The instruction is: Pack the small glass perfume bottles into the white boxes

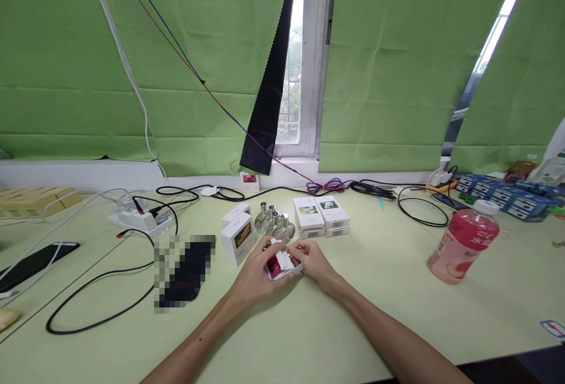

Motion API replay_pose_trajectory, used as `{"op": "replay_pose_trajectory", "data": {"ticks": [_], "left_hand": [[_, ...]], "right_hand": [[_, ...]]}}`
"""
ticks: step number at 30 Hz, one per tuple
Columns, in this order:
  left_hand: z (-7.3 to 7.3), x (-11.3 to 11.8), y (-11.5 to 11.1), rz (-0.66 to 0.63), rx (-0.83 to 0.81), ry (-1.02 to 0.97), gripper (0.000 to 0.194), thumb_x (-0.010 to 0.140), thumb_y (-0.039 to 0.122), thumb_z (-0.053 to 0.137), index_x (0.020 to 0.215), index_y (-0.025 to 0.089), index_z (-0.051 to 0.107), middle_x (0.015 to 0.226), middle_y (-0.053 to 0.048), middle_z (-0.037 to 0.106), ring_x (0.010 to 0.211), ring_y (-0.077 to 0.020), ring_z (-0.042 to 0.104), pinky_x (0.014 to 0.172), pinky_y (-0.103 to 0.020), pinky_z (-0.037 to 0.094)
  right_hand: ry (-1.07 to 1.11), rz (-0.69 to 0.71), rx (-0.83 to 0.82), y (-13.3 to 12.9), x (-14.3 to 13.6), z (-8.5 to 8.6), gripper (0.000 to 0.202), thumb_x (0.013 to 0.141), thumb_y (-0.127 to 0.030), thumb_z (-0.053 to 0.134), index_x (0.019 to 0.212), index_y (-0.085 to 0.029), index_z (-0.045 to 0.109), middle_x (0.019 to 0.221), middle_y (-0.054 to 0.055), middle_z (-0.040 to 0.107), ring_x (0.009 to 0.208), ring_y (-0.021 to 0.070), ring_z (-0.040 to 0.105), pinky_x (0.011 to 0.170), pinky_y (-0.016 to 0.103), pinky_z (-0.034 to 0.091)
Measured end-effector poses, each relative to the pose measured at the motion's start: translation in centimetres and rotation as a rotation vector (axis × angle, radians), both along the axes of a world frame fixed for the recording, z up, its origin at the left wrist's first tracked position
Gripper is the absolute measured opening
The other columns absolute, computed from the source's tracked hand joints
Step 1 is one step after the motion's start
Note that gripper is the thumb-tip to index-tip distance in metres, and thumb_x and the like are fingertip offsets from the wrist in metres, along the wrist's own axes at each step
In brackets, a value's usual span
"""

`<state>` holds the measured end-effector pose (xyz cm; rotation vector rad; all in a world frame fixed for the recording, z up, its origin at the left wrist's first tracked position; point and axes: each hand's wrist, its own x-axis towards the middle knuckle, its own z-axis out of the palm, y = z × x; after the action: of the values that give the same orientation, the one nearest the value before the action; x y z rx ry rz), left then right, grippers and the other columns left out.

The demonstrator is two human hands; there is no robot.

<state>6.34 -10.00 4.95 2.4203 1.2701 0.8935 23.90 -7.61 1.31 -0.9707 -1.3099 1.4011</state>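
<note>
Gripped by the left hand (255,277), the box (275,266) lies between it and the right hand (315,261), whose bent fingers touch its right end, their exact hold unclear.

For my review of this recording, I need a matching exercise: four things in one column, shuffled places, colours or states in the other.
1. pink-pictured box
2. drink bottle
3. silver-capped glass bottles
4. power strip

A. between standing white boxes and lying white boxes
B. white, furthest left of the four
C. left hand around it, right hand touching it
D. pink, with white cap

Pairs: 1-C, 2-D, 3-A, 4-B
</note>
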Motion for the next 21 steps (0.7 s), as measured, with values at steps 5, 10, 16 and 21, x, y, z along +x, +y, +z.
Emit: {"op": "replay_pose_trajectory", "data": {"ticks": [5,10,16,21], "left_hand": [[0.04,0.04,-0.14,-0.007,0.013,-0.008,0.034,0.083,0.045,0.069,0.109,0.025,0.064,0.106,-0.006,0.058,0.089,-0.0214,0.062,0.074,-0.031,0.052],[-0.03,-0.01,-0.15,0.001,0.007,-0.013,0.034,0.082,0.044,0.07,0.11,0.025,0.064,0.105,-0.005,0.057,0.087,-0.0202,0.061,0.072,-0.03,0.052],[-0.03,-0.05,-0.07,-0.007,0.007,-0.009,0.033,0.083,0.043,0.07,0.11,0.026,0.063,0.105,-0.005,0.056,0.088,-0.0204,0.061,0.075,-0.03,0.052],[0.01,-0.04,-0.09,-0.005,-0.006,-0.002,0.033,0.083,0.041,0.07,0.111,0.025,0.062,0.104,-0.005,0.056,0.088,-0.0207,0.061,0.076,-0.031,0.053]], "right_hand": [[-0.016,0.008,0.015,-0.02,0.11,0.04,0.041,0.076,-0.056,0.07,0.064,-0.019,0.054,0.052,-0.006,0.042,0.046,0.0083,0.031,0.044,0.023,0.022],[-0.034,0.022,0.03,-0.02,0.17,0.11,0.043,0.076,-0.057,0.069,0.061,-0.019,0.053,0.053,-0.006,0.042,0.047,0.0088,0.033,0.044,0.023,0.023],[-0.026,0.051,0.025,-0.18,0.17,0.25,0.043,0.075,-0.057,0.069,0.061,-0.019,0.055,0.054,-0.005,0.041,0.048,0.0092,0.033,0.045,0.024,0.023],[-0.047,0.058,0.034,-0.22,0.26,0.47,0.041,0.075,-0.057,0.069,0.064,-0.018,0.059,0.055,-0.005,0.041,0.05,0.0094,0.033,0.046,0.024,0.023]]}}
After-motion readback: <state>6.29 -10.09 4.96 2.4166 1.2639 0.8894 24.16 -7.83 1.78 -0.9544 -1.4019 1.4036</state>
